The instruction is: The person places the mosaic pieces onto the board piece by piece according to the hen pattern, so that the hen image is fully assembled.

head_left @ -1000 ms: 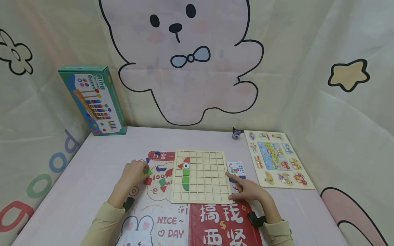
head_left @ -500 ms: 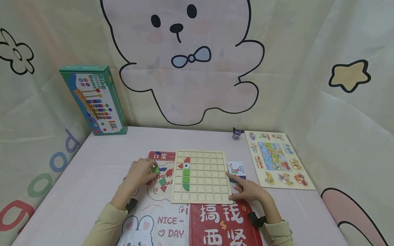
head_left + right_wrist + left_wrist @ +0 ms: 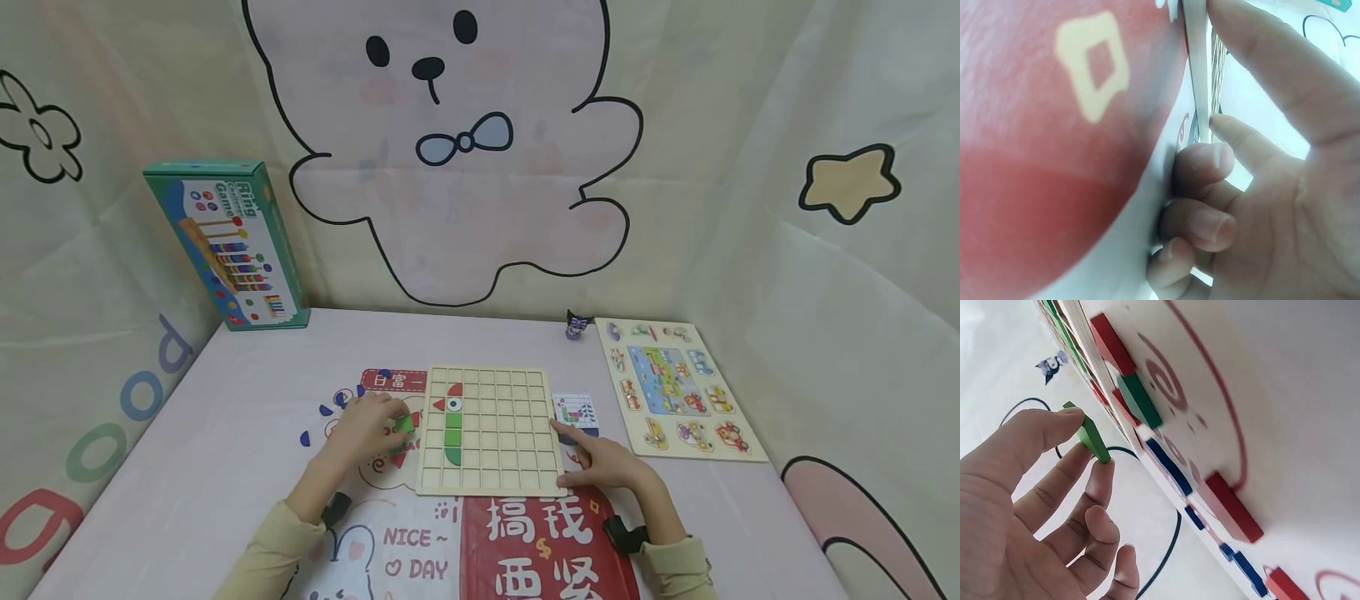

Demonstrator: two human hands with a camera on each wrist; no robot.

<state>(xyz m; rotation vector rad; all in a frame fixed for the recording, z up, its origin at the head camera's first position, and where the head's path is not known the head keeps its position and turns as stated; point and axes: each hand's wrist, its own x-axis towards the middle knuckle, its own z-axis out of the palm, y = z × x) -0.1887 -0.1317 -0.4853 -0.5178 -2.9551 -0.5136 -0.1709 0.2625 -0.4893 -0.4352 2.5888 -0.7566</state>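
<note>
My left hand (image 3: 367,429) pinches a light-green block (image 3: 1092,434) between thumb and fingertips, held just left of the wooden grid board (image 3: 502,433). On the board's left side a column of pieces is set: a red quarter-round (image 3: 455,389), a red triangle (image 3: 439,405), a white eye square (image 3: 453,404), green squares (image 3: 453,429) and a green rounded piece (image 3: 453,456). My right hand (image 3: 603,461) touches the board's right edge with thumb and forefinger extended, while its other fingers (image 3: 1200,225) are bent beneath. The left hand covers some loose pieces in the head view.
Loose blue pieces (image 3: 326,410) and red blocks (image 3: 1232,506) lie left of the board on the printed mat (image 3: 416,542). To the right are a small pattern card (image 3: 576,410) and a picture puzzle board (image 3: 675,392). A purple figurine (image 3: 576,325) and a green box (image 3: 232,246) stand behind.
My left hand has carried the green block rightward, close to the board's left edge, uncovering blue pieces behind it. The right hand and the board have stayed in place.
</note>
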